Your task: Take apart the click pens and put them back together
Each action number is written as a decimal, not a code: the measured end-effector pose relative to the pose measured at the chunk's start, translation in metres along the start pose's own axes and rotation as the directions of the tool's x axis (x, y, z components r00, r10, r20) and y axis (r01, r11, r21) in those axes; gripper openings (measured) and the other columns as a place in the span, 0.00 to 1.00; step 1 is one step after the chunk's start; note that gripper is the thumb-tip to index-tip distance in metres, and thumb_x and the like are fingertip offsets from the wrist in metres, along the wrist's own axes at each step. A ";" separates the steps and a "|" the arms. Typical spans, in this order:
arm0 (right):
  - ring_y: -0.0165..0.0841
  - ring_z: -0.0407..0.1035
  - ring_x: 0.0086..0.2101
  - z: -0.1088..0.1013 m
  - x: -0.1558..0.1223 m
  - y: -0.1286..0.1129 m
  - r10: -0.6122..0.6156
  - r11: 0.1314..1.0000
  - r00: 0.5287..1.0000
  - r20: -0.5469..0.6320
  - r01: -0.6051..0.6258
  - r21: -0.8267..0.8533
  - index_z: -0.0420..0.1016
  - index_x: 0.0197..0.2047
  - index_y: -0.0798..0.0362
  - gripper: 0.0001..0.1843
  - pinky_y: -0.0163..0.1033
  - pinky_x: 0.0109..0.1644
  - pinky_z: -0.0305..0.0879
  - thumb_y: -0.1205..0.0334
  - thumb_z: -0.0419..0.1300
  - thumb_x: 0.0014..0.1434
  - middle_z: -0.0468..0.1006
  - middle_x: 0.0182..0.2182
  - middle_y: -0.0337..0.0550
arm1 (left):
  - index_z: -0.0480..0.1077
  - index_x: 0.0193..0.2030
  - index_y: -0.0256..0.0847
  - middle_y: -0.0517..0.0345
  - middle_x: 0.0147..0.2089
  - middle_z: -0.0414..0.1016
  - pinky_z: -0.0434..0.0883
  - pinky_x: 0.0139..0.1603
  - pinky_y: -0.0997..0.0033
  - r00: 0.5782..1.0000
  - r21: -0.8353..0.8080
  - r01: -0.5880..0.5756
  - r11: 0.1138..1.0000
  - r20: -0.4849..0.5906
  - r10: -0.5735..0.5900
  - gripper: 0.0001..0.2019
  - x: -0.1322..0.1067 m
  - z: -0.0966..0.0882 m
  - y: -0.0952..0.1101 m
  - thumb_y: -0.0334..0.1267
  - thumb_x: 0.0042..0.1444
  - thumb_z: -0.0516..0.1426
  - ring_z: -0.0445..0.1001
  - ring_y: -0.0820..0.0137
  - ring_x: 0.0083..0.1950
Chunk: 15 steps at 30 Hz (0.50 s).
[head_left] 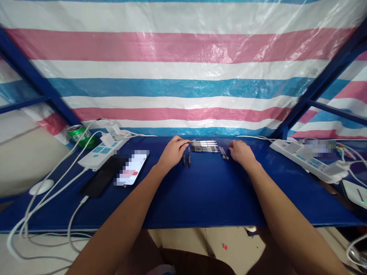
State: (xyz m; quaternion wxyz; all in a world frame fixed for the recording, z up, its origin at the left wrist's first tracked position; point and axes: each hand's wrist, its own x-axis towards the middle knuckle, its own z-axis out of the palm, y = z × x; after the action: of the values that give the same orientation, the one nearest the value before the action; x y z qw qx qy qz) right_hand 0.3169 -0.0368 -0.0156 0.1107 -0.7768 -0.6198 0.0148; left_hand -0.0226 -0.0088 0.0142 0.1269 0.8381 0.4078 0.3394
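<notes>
My left hand rests on the blue table with its fingers curled, the fingertips pinching the end of a thin white pen refill beside a row of several pens or refills. Two dark pen parts lie just right of that hand. My right hand sits knuckles-up on the table, fingers bent down next to two small grey pen parts; whether it grips anything is hidden.
A phone and a dark phone lie at left, by a white power strip with cables and a green can. Another power strip lies at right. A striped tarp hangs behind.
</notes>
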 end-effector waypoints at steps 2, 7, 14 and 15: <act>0.53 0.77 0.50 -0.001 0.000 -0.002 0.011 0.999 0.998 -0.060 -0.009 0.042 0.78 0.54 0.59 0.14 0.53 0.54 0.69 0.64 0.57 0.69 0.79 0.51 0.66 | 0.80 0.59 0.45 0.49 0.53 0.75 0.73 0.60 0.58 1.000 0.004 -0.014 1.000 0.013 0.014 0.17 0.000 0.001 0.001 0.40 0.75 0.52 0.77 0.61 0.53; 0.44 0.77 0.44 -0.006 -0.005 -0.020 -0.152 0.896 0.948 -0.279 0.251 0.367 0.76 0.52 0.55 0.11 0.49 0.53 0.71 0.63 0.57 0.70 0.80 0.47 0.58 | 0.81 0.59 0.46 0.51 0.49 0.78 0.73 0.57 0.58 0.997 0.020 -0.051 0.998 0.059 0.050 0.17 0.000 0.003 0.004 0.40 0.74 0.53 0.76 0.60 0.52; 0.37 0.75 0.39 -0.006 -0.029 -0.062 -0.482 0.490 0.796 -0.366 0.591 0.641 0.78 0.46 0.48 0.06 0.42 0.42 0.72 0.58 0.62 0.68 0.79 0.44 0.46 | 0.80 0.59 0.46 0.51 0.51 0.80 0.72 0.59 0.57 0.985 0.012 -0.125 0.992 0.121 0.123 0.17 -0.003 0.011 0.009 0.39 0.74 0.52 0.76 0.60 0.52; 0.37 0.75 0.39 -0.006 -0.032 -0.065 -0.489 0.477 0.791 -0.367 0.595 0.647 0.79 0.46 0.48 0.06 0.42 0.42 0.72 0.58 0.63 0.67 0.79 0.44 0.46 | 0.81 0.59 0.47 0.51 0.52 0.80 0.72 0.59 0.57 0.983 0.003 -0.131 0.991 0.128 0.130 0.17 -0.004 0.013 0.010 0.40 0.74 0.52 0.76 0.60 0.52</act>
State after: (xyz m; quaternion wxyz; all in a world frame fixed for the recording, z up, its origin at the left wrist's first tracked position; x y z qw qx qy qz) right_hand 0.2479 -0.0549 -0.0012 0.4525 -0.4261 -0.7634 0.1755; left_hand -0.0102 -0.0172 0.0077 0.1252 0.8837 0.3450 0.2904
